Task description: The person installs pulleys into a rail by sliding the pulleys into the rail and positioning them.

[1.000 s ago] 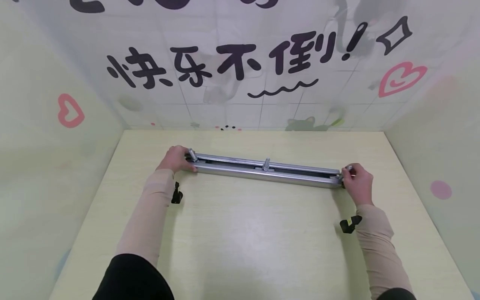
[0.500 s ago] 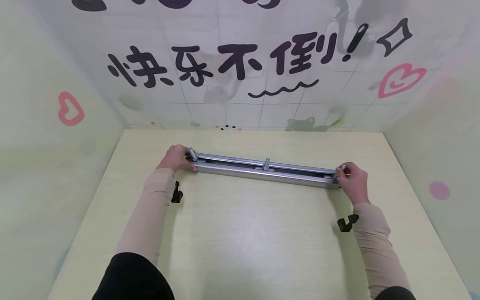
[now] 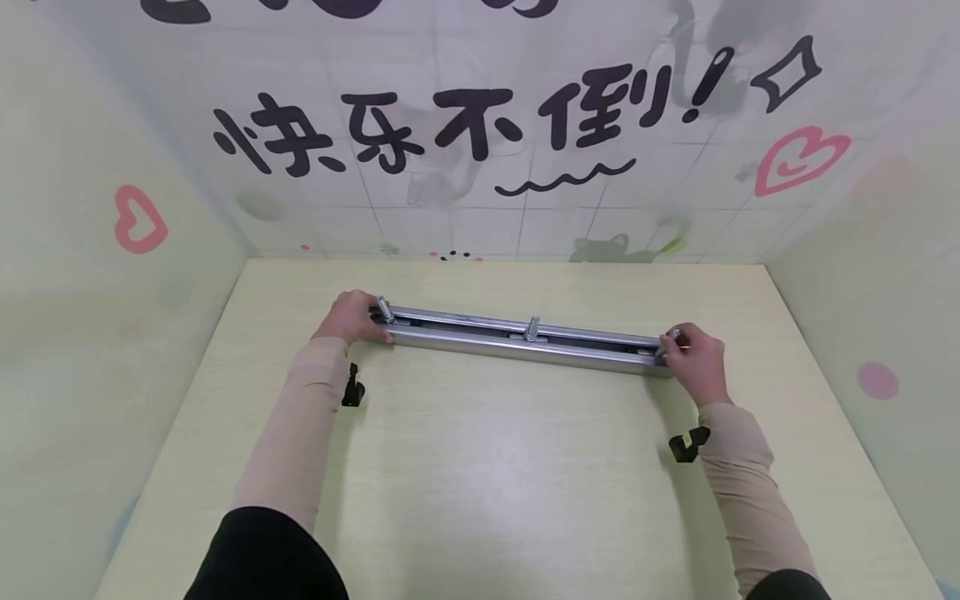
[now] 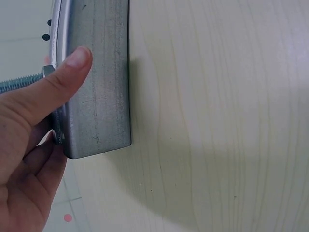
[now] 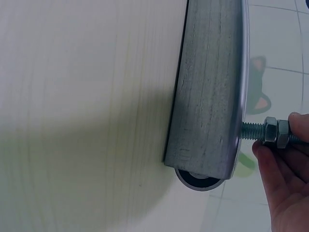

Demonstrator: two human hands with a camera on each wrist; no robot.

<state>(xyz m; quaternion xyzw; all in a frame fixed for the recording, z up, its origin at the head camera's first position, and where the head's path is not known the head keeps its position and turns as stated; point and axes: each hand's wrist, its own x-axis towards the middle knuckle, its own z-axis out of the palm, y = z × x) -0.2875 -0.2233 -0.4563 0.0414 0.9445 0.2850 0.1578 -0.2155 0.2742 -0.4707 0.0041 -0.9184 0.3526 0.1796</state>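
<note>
A long grey metal channel (image 3: 465, 342), slotted along its top, lies crosswise on the table. My left hand (image 3: 348, 317) grips its left end, the thumb (image 4: 72, 67) pressed on the side wall. A threaded bolt (image 3: 385, 308) rises from the slot beside that hand. Another upright bolt (image 3: 532, 328) stands near the channel's middle. At the right end, my right hand (image 3: 697, 358) pinches a bolt (image 5: 253, 131) carrying two hex nuts (image 5: 276, 132). Below that bolt, a round roller (image 5: 200, 183) sits partly inside the channel, its edge sticking out of the open end.
The pale wood-grain table (image 3: 495, 467) stretches between both forearms. Behind it stands a white printed backdrop (image 3: 450, 225), with pale side panels (image 3: 75, 333) at left and right. A small black device (image 3: 352, 388) sits at the left wrist, and a similar one (image 3: 688, 446) at the right.
My right hand has moved left with the pinched bolt, sliding it and its roller into the channel's right end. The left hand keeps its grip and the channel stays in place.
</note>
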